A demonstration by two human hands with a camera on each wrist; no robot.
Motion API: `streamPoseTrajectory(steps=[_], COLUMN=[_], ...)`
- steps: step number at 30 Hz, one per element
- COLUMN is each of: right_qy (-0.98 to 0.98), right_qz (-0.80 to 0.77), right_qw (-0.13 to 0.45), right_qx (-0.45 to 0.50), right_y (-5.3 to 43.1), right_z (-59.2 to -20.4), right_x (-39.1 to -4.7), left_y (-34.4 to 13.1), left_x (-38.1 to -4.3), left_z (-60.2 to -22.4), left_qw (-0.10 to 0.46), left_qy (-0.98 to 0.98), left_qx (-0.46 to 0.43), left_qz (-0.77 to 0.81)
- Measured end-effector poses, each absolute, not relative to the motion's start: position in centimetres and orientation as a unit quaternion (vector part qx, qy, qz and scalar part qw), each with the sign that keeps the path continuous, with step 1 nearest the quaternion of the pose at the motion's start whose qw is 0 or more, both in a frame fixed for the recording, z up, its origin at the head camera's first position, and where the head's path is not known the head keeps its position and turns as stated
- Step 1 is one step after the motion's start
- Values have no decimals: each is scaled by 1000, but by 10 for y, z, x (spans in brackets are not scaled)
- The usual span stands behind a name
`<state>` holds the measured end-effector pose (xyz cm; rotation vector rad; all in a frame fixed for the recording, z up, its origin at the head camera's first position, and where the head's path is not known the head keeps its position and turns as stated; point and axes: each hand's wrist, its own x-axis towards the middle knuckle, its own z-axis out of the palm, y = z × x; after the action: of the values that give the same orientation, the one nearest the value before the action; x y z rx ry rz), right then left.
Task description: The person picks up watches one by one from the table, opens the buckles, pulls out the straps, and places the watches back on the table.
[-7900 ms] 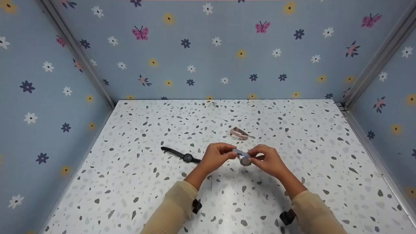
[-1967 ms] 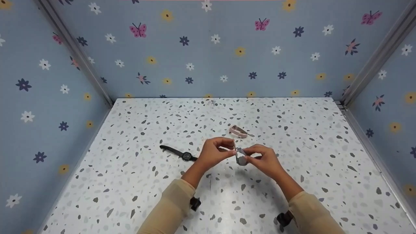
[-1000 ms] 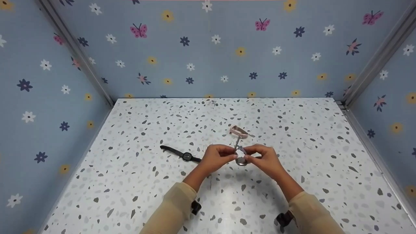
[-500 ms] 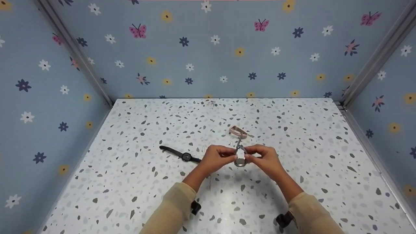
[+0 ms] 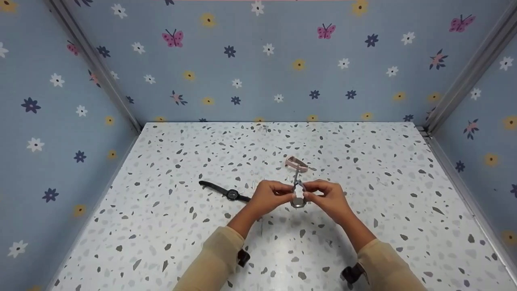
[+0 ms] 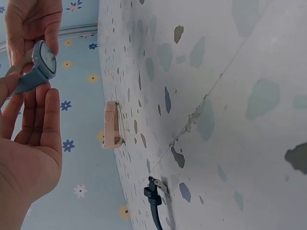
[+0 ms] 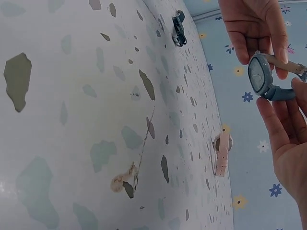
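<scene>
Between both hands I hold a wristwatch (image 5: 298,202) with a grey-blue strap over the table. Its round dial (image 6: 48,58) shows in the left wrist view. My left hand (image 5: 271,197) pinches one side of the strap, and my right hand (image 5: 330,197) pinches the other. The strap is bent into a loop, and one end of it sticks out beyond my fingertips. In the right wrist view the watch (image 7: 259,75) has one strap half (image 7: 283,94) running back into the fingers. Fingers partly hide where the two strap halves meet.
A pink-strapped watch (image 5: 297,163) lies just beyond my hands on the speckled white table (image 5: 181,242). To the left lies a black watch (image 5: 232,195), stretched out, one end close to my left hand. Flower-patterned panels (image 5: 258,60) enclose the table's back and sides.
Two seconds ago my left hand was a little higher, at the strap end; it has come down to the strap's side. The strap end now projects away between my hands. The other watches have not moved.
</scene>
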<state>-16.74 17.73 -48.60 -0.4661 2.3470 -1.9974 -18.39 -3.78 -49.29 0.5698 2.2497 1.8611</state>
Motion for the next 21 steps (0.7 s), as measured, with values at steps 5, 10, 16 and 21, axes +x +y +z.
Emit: streamPoseTrajectory(steps=[5, 10, 16, 21], right_qy=[757, 752, 738, 716], right_qz=[-636, -643, -665, -689], right_qw=[12, 8, 9, 3], right_qx=[-152, -144, -117, -110], right_y=[174, 177, 179, 180], right_z=[-468, -480, -496, -497], right_x=[-158, -164, -172, -171], left_y=[-38, -38, -38, -38], left_x=[-183, -183, -183, -183], left_z=[-494, -494, -492, -492], left_qw=[88, 91, 92, 87], left_qy=[758, 759, 762, 755], left_qx=[185, 183, 176, 170], left_qz=[620, 618, 617, 628])
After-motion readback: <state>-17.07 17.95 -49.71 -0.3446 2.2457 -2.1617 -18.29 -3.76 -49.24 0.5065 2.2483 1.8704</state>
